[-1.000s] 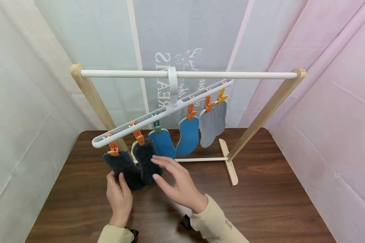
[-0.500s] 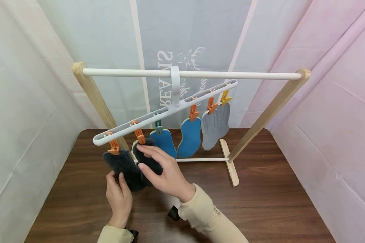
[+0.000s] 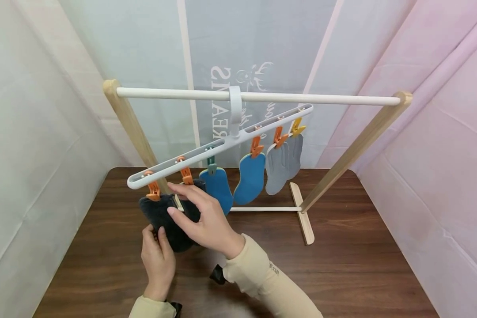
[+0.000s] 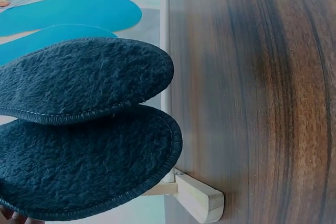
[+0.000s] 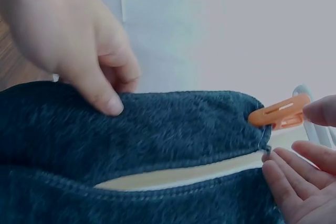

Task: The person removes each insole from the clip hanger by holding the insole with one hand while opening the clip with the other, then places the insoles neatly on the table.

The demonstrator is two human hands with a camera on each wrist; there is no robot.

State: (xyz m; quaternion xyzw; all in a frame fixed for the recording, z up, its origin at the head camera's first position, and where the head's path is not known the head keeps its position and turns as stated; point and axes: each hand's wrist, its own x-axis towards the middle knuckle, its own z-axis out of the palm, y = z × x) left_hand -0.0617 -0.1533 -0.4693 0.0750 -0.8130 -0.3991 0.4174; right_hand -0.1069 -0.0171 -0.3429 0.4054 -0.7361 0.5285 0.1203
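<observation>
Hanging from an orange clip (image 3: pixel 153 192) at the near left end of a hanger (image 3: pixel 233 140), the near insole (image 3: pixel 159 212), dark and furry, is steadied above the table (image 3: pixel 361 265) by the left hand (image 3: pixel 157 258), its thumb and fingers pinched on the edge. The right hand (image 3: pixel 204 221) is raised beside it, thumb and fingertips spread apart and aimed at the clip; nothing is seen gripped there.

The step in hand is judged to be work at that clip. It would be best done with the left pinch kept light and firm, so that the hanger is not swung, and with the clip squeezed at its ends rather than the insole tugged, since the plush edge could be snagged. Room should also be left for the second insole (image 3: pixel 191 210), hung just beside, which could be brushed by the right hand.

In the head view, much of the second insole is covered by that hand. Whether the clip is touched by the right thumb cannot be told from the right wrist view, where the hand is cut off by the frame. In the left wrist view, both dark insoles are cropped short of their clips, and only fingertips are shown, in the corner.
</observation>
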